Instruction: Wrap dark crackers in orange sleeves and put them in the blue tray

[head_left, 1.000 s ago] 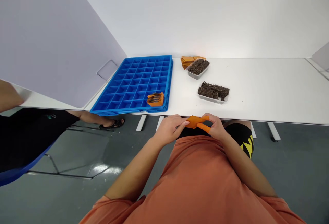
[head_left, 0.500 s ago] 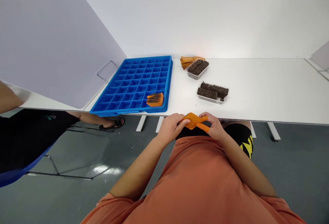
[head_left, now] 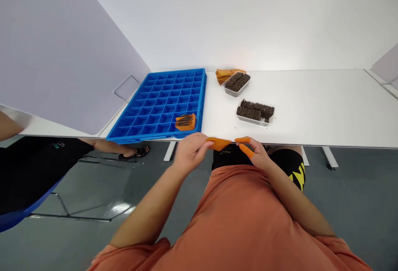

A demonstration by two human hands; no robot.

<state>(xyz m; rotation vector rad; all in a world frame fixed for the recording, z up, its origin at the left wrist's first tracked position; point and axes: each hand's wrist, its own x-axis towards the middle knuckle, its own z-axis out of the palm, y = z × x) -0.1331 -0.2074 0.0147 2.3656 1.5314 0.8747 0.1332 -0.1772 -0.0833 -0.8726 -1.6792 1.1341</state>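
Observation:
Between thumb and fingers, my left hand point(head_left: 192, 150) pinches a flat orange packet point(head_left: 219, 142) at the table's front edge. My right hand point(head_left: 255, 152) is just right of the packet and apart from it. Orange covers sit on its thumb and a finger, which are spread with nothing between them. Left of my hands lies a blue compartment tray point(head_left: 161, 107), with a bundle of orange packets point(head_left: 185, 122) standing in a near right compartment. A clear plastic tub point(head_left: 255, 122) of thin dark brown pieces point(head_left: 255, 110) stands beyond my right hand.
Farther back is a second plastic tub point(head_left: 235, 92) of dark pieces, with a stack of orange packets point(head_left: 222, 76) behind it. A grey partition point(head_left: 62, 51) rises at left. A person in black clothing point(head_left: 37, 171) sits beyond it on a blue chair.
My left hand has moved left toward the tray with the orange packet. My right hand has let go of the packet, and its fingers have parted.

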